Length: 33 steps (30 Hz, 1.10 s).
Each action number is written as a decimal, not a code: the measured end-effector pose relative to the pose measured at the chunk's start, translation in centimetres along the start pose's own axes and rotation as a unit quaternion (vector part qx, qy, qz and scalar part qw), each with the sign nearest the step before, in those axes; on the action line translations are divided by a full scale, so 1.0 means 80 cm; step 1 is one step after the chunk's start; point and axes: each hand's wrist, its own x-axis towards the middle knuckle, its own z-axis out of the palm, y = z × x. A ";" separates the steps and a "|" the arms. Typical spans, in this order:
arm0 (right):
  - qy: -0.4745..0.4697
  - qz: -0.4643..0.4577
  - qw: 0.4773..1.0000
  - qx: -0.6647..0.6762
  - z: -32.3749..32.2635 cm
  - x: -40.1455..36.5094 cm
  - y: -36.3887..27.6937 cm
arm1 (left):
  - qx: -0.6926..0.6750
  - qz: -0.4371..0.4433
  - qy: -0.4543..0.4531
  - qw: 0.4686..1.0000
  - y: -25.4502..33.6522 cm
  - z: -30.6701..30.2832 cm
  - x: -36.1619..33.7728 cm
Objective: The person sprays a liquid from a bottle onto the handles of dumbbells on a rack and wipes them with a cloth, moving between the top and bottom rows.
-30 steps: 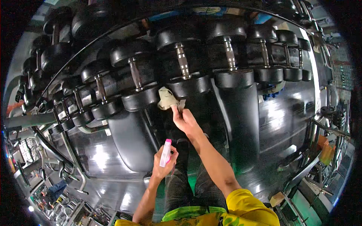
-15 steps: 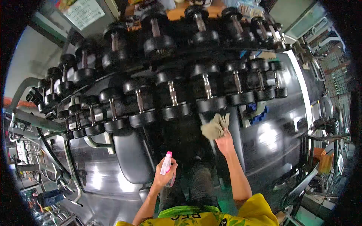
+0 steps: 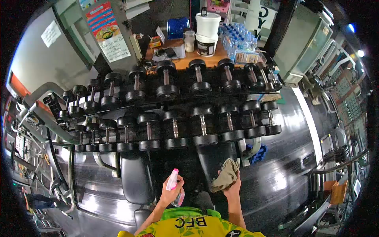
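My left hand (image 3: 170,193) is closed around a spray bottle (image 3: 172,179) with a white and pink trigger head; its clear body shows below the fingers. In my right hand (image 3: 233,189) is a crumpled grey-brown cloth (image 3: 226,176), gripped at its right side. Both hands are in front of my body, short of a two-tier rack of black dumbbells. Closest ahead of them is the lower row, with a dumbbell (image 3: 203,125) that has a shiny metal handle. The upper row holds another dumbbell (image 3: 166,80) further back. Neither hand touches the rack.
Two padded black benches (image 3: 136,177) stand below the rack. Behind it, a wooden table (image 3: 179,57) carries white buckets (image 3: 207,25) and several water bottles (image 3: 239,37). Gym machines line both sides. A white line (image 3: 310,122) crosses the floor at right.
My view has tilted up, bringing the table behind the rack into sight. My right hand has drawn back toward my body with the cloth, away from the lower dumbbells. The left still holds the bottle.
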 end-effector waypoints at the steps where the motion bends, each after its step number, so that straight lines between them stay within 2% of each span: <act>1: -0.011 -0.021 1.000 -0.005 0.005 -0.003 -0.007 | -0.001 0.004 0.000 1.000 0.004 0.005 -0.001; 5: -0.032 0.013 0.998 -0.044 0.009 -0.004 -0.039 | -0.035 -0.023 -0.002 0.999 0.010 0.012 -0.005; 9: -0.041 0.008 0.998 0.038 0.012 0.014 -0.053 | -0.010 -0.026 -0.009 1.000 0.019 0.017 0.008; 10: -0.043 -0.018 0.999 -0.004 0.018 0.018 -0.054 | -0.027 -0.024 0.001 0.999 0.020 0.020 0.014; 13: -0.009 -0.008 1.000 -0.022 0.042 0.031 -0.059 | -0.048 -0.026 0.004 0.998 0.025 0.024 0.039; 15: -0.018 -0.008 0.999 -0.033 0.050 0.041 -0.058 | -0.051 -0.031 -0.004 0.998 0.033 0.023 0.056; 17: -0.039 -0.008 0.998 -0.052 0.059 0.054 -0.058 | 0.019 0.004 -0.022 1.000 0.042 0.021 0.077; 20: -0.030 -0.004 0.998 -0.048 0.064 0.077 -0.058 | 0.014 0.029 -0.057 0.998 0.056 0.020 0.104; 25: -0.018 0.004 1.000 -0.004 0.073 0.095 -0.056 | 0.044 0.009 -0.080 0.996 0.085 0.019 0.137; 31: -0.010 0.007 1.000 0.019 0.097 0.110 -0.062 | 0.024 0.052 -0.122 0.991 0.086 0.016 0.162; 33: -0.007 0.004 1.000 0.005 0.105 0.120 -0.065 | -0.039 0.054 -0.133 0.989 0.096 0.019 0.172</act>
